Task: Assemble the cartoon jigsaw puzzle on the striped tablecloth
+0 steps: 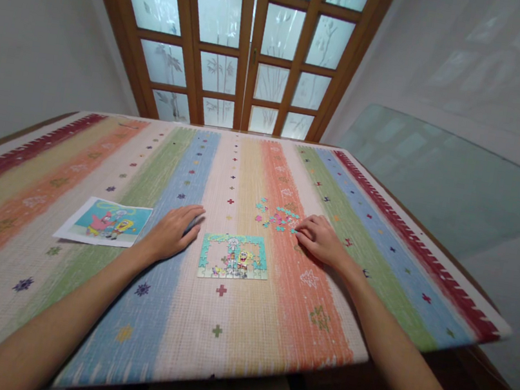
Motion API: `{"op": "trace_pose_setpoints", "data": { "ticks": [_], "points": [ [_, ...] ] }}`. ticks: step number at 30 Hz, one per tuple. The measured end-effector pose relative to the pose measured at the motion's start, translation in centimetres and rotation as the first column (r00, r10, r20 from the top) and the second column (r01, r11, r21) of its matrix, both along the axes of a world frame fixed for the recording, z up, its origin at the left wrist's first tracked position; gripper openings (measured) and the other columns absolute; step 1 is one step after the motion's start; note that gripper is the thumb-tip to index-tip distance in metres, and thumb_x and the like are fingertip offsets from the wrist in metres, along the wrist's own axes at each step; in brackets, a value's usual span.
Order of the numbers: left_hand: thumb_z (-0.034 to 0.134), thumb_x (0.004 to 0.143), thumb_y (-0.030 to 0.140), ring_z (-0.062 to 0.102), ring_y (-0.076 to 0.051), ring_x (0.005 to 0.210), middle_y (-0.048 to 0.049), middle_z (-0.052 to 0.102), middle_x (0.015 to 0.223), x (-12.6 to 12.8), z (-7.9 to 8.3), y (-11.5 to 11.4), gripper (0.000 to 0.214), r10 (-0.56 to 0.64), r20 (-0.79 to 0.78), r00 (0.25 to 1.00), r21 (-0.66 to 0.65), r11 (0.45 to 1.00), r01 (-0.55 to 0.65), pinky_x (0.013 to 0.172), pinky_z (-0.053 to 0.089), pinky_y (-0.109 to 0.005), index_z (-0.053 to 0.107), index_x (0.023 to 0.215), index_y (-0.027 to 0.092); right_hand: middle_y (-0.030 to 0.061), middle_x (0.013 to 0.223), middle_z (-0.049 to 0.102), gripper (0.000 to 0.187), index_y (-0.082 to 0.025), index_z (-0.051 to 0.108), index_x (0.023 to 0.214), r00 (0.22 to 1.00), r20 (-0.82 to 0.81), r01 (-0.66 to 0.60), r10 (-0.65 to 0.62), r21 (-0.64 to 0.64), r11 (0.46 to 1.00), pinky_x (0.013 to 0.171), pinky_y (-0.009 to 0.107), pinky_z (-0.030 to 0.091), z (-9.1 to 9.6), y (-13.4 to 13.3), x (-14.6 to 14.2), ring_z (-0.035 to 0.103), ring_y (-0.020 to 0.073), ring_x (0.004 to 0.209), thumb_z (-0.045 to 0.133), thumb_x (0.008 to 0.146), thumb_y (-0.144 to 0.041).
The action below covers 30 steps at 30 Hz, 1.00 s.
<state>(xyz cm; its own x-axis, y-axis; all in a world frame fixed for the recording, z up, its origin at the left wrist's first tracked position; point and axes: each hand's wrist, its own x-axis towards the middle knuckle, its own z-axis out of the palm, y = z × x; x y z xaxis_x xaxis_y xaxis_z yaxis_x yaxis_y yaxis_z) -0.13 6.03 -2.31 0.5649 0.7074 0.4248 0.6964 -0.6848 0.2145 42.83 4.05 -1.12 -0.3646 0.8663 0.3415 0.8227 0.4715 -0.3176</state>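
Observation:
A partly assembled jigsaw puzzle (256,275) lies flat before me, its frame joined and a cartoon figure filled in at the right; gaps in its left half show the cloth. To its left my left hand (175,229) rests on the cloth, fingers bent and thumb apart, holding nothing visible. Beyond the puzzle on the right is a loose scatter of puzzle pieces (280,218), turquoise and pink. My right hand (322,240) is at the right edge of this scatter, fingers curled together, with a small turquoise piece at the fingertips, partly hidden.
A printed reference picture (106,223) with cartoon figures lies left of my left hand, its near edge slightly raised. Striped cloth (240,329) covers the table. Wooden glazed doors (246,56) stand behind it, and a glass panel (440,163) leans at the right wall.

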Motion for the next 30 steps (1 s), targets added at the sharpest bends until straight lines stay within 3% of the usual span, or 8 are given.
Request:
{"op": "trace_pose_setpoints", "data": {
  "ticks": [5,9,15,30],
  "points": [
    [0.041,0.102,0.036,0.064,-0.031,0.121,-0.0177,0.067,0.129,0.0,-0.1,0.0,0.038,0.032,-0.006,0.999,-0.038,0.999,-0.032,0.103,0.051,-0.051,0.053,0.132,0.016,0.0127,0.103,0.071,0.029,-0.022,0.072,0.108,0.997,-0.04,0.07,-0.069,0.034,0.997,0.093,0.048,0.048,-0.2,0.3,-0.3,0.062,0.0311,0.1,0.046,0.098,-0.03],
    [0.042,0.102,0.036,0.065,-0.031,0.115,-0.0169,0.068,0.125,0.0,-0.1,0.0,0.039,0.035,-0.005,0.999,-0.04,0.999,-0.035,0.101,0.052,-0.051,0.054,0.133,0.015,0.0154,0.124,0.071,0.036,-0.021,0.071,0.122,0.992,-0.006,0.124,-0.124,0.114,0.986,0.103,0.054,0.045,-1.0,0.8,-0.4,0.061,0.0344,0.115,0.044,0.1,-0.035],
    [0.039,0.104,0.033,0.063,-0.029,0.116,-0.013,0.067,0.126,0.0,-0.2,0.2,0.033,-0.018,-0.056,0.998,-0.002,1.0,0.017,0.102,0.051,-0.049,0.064,0.121,0.02,0.0129,0.127,0.073,0.041,-0.02,0.074,0.118,0.99,0.014,0.137,-0.139,0.097,0.986,0.103,0.054,0.044,-2.1,1.1,-0.2,0.062,0.0329,0.116,0.04,0.103,-0.036],
    [0.037,0.105,0.034,0.063,-0.029,0.117,-0.0133,0.067,0.126,-0.1,-0.3,0.1,0.035,-0.008,-0.067,0.998,0.008,1.0,0.009,0.101,0.052,-0.049,0.064,0.123,0.02,0.0124,0.126,0.074,0.037,-0.021,0.076,0.116,0.988,0.037,0.145,-0.15,0.108,0.983,0.099,0.054,0.046,-2.1,0.8,-0.4,0.062,0.0331,0.111,0.043,0.101,-0.032]
  ]
}}
